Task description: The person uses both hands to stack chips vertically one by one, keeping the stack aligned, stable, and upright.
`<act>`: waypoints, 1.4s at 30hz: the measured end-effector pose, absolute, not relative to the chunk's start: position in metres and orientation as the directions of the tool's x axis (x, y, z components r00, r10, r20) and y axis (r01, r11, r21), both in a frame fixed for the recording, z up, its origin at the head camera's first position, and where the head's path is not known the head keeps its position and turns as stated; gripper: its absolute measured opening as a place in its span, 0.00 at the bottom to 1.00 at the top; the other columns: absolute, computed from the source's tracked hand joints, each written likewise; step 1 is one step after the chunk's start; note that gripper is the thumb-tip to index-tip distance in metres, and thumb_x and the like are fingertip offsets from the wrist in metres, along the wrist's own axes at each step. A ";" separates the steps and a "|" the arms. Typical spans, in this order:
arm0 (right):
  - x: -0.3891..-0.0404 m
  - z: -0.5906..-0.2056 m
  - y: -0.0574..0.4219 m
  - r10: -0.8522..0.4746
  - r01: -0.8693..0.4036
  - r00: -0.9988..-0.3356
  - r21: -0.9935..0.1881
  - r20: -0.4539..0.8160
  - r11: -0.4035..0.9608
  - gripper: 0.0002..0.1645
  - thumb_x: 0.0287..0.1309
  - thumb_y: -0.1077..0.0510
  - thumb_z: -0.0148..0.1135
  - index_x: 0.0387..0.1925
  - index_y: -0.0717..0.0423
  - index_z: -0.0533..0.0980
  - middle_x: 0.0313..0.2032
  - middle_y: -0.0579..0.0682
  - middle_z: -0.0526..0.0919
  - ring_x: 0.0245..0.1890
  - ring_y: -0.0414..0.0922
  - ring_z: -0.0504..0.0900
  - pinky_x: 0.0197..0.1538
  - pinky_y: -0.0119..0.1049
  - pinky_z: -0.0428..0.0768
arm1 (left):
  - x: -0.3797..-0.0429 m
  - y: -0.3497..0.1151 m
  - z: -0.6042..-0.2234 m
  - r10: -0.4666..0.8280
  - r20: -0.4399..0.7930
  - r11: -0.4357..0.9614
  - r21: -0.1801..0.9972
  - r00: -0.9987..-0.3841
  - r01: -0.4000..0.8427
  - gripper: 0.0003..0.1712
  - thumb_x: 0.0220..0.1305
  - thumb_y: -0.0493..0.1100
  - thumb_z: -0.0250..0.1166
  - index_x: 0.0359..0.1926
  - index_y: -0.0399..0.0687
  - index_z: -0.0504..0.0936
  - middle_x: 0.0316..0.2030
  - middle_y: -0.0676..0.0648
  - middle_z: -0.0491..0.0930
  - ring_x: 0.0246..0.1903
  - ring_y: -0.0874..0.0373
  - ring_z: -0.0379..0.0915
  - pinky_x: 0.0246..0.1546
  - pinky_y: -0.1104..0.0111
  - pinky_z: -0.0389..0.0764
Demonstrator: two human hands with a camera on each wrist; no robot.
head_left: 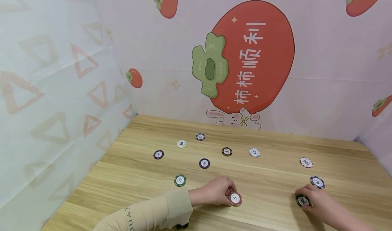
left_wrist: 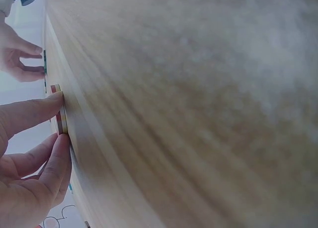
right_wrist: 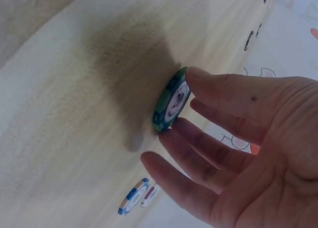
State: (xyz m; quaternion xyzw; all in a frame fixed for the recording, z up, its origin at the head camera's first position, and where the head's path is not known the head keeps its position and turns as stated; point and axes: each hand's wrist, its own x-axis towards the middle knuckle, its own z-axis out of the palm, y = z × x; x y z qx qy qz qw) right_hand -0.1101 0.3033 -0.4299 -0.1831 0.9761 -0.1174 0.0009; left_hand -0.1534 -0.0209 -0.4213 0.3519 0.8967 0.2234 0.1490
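My left hand (head_left: 215,191) pinches a red poker chip (head_left: 235,198) marked 5 between thumb and fingers, low over the wooden table. In the left wrist view that chip's edge (left_wrist: 58,114) shows red and yellow, and it lies flat near the surface. My right hand (head_left: 321,203) holds a green poker chip (head_left: 303,200) marked 20 by its rim. Seen from the right wrist, the green chip (right_wrist: 172,100) is tilted, with a shadow on the wood beside it. Just beyond the right hand lies a dark blue chip (head_left: 317,182) marked 10.
Several chips lie spread over the table (head_left: 137,183), among them a green 20 chip (head_left: 180,180), a pale yellow 50 chip (head_left: 181,143), a light blue 10 chip (head_left: 254,152) and a white-edged chip (head_left: 306,162). Printed cloth walls (head_left: 171,101) stand behind and at the left.
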 end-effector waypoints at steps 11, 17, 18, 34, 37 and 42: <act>-0.114 -0.435 0.308 -0.351 -0.352 -0.935 -0.238 0.048 0.905 0.20 0.29 0.64 0.73 0.32 0.58 0.77 0.32 0.46 0.74 0.31 0.46 0.76 0.33 0.40 0.77 | -0.154 -0.021 -0.422 0.698 -0.106 0.651 0.507 -0.708 0.565 0.19 0.37 0.38 0.75 0.36 0.46 0.80 0.28 0.58 0.72 0.30 0.71 0.64 0.34 0.81 0.66; -0.115 -0.432 0.305 -0.308 -0.314 -0.949 -0.232 0.062 0.921 0.22 0.27 0.61 0.76 0.30 0.57 0.76 0.30 0.46 0.71 0.30 0.42 0.73 0.33 0.39 0.76 | -0.153 -0.021 -0.422 0.690 -0.124 0.658 0.519 -0.713 0.547 0.19 0.38 0.38 0.75 0.36 0.46 0.80 0.28 0.58 0.71 0.29 0.71 0.64 0.34 0.81 0.67; -0.115 -0.432 0.304 -0.299 -0.307 -0.952 -0.232 0.069 0.923 0.22 0.26 0.61 0.76 0.29 0.56 0.75 0.29 0.46 0.70 0.30 0.41 0.72 0.33 0.39 0.75 | -0.153 -0.021 -0.421 0.690 -0.125 0.658 0.519 -0.713 0.545 0.19 0.38 0.38 0.75 0.36 0.46 0.80 0.28 0.58 0.71 0.29 0.71 0.64 0.34 0.81 0.67; -0.114 -0.412 0.289 -0.270 -0.264 -0.962 -0.311 0.024 0.913 0.13 0.39 0.68 0.69 0.25 0.51 0.74 0.25 0.41 0.72 0.25 0.30 0.68 0.27 0.29 0.72 | -0.154 -0.020 -0.422 0.690 -0.124 0.666 0.494 -0.713 0.559 0.20 0.39 0.40 0.75 0.36 0.47 0.80 0.29 0.58 0.72 0.30 0.71 0.64 0.34 0.81 0.67; -0.114 -0.410 0.286 -0.300 -0.302 -0.952 -0.311 0.055 0.901 0.13 0.39 0.69 0.68 0.25 0.51 0.74 0.25 0.40 0.73 0.25 0.31 0.68 0.27 0.29 0.73 | -0.154 -0.020 -0.422 0.692 -0.124 0.664 0.496 -0.711 0.559 0.19 0.39 0.40 0.75 0.36 0.47 0.80 0.29 0.58 0.72 0.30 0.72 0.65 0.34 0.81 0.67; -0.112 -0.410 0.279 -0.336 -0.359 -0.933 -0.302 0.126 0.883 0.15 0.38 0.70 0.69 0.24 0.48 0.74 0.26 0.37 0.72 0.26 0.29 0.69 0.27 0.28 0.73 | -0.155 -0.021 -0.421 0.698 -0.123 0.658 0.498 -0.705 0.565 0.20 0.40 0.40 0.75 0.37 0.46 0.80 0.30 0.58 0.73 0.30 0.72 0.65 0.34 0.81 0.67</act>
